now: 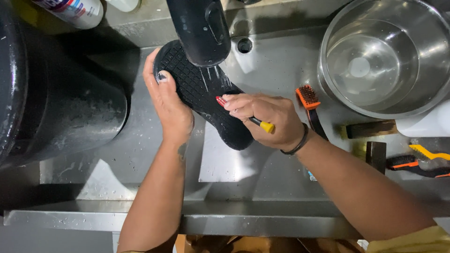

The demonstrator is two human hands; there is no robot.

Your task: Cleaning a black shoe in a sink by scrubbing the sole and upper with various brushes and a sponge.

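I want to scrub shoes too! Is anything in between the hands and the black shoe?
Nothing visible. The left hand grips the black shoe directly by its edge. The right hand holds a small brush, whose red tip touches the sole under the running tap.

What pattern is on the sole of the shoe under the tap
A black square grid tread on the shoe sole, clearest in the head view.

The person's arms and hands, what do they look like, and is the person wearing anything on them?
Both forearms are bare. The right hand has a thin black band around its wrist, and a yellow sleeve edge shows farther up that arm. The left hand wears nothing; a small dark mark sits near its wrist, and its thumbnail looks dark-painted.
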